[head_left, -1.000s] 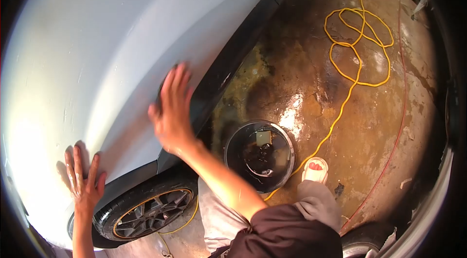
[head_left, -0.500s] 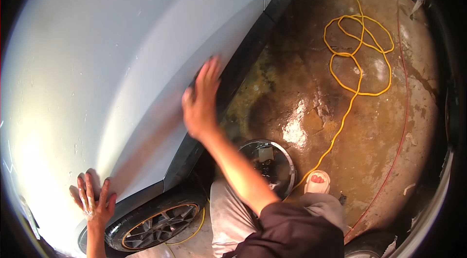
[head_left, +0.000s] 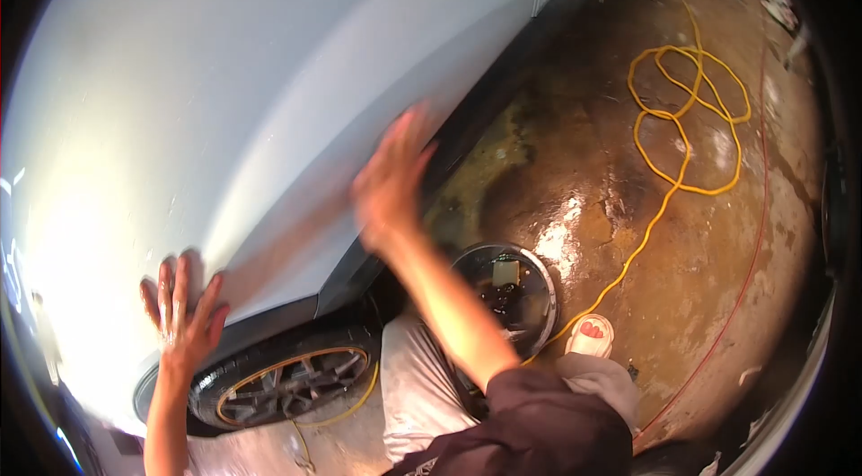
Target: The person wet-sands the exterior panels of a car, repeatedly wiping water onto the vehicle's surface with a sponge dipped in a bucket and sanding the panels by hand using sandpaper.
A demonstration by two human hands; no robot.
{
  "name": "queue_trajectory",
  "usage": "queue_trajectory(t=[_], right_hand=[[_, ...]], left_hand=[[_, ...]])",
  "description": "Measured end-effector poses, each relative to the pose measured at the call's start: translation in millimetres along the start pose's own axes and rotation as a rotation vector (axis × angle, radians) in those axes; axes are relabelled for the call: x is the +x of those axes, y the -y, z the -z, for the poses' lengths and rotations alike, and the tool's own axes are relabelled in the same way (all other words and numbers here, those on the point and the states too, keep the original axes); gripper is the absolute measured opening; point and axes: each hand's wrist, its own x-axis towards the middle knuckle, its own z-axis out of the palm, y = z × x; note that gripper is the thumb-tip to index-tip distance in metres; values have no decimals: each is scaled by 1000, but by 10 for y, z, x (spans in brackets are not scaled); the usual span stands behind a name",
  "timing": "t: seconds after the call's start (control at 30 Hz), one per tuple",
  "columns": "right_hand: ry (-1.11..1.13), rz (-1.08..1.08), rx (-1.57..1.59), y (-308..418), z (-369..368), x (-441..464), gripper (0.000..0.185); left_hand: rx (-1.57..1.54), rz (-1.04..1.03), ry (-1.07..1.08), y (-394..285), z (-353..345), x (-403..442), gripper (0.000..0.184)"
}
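My left hand [head_left: 186, 328] lies flat on the wet, light grey-blue car body panel [head_left: 269, 54], its fingers spread and shiny with water or suds. Farther along the same panel, near its lower edge, my right hand [head_left: 392, 180] rests palm toward the surface, fingers pointing away from me. Motion smears that hand, and whatever may be under its palm is hidden. Below the panel sits a wheel [head_left: 287, 386] with a black tyre, dark spokes and an orange line round the rim.
A round dark bucket [head_left: 549, 296] stands by my knee with a pale block [head_left: 505, 274] in it. Yellow cord [head_left: 637, 251] lies in loops on the wet concrete floor [head_left: 575, 162]. A thin red line [head_left: 750, 278] runs farther right. My sandalled foot [head_left: 590, 335] is beside the cord.
The view has shifted, so the car, cord and bucket sit differently in frame. My right hand is more blurred and still over the panel's lower edge. My left hand stays on the panel.
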Motion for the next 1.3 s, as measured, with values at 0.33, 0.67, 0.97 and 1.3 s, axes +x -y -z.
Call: queue_trajectory(t=[0.33,0.67,0.97,1.3], right_hand=[[-485,293,255,563,-1325,-854,72],[-489,156,286,18,-358,135,64],[-560,102,417,-273,-162,529,74],[-298,609,-7,758,-1006,-1022,70]], left_hand=[[-55,6,-78,11,25,46,69],[-114,56,-99,-28,60,71,70],[-143,59,-152,-32,72,83,63],[122,260,-444,778,220,-268,51]])
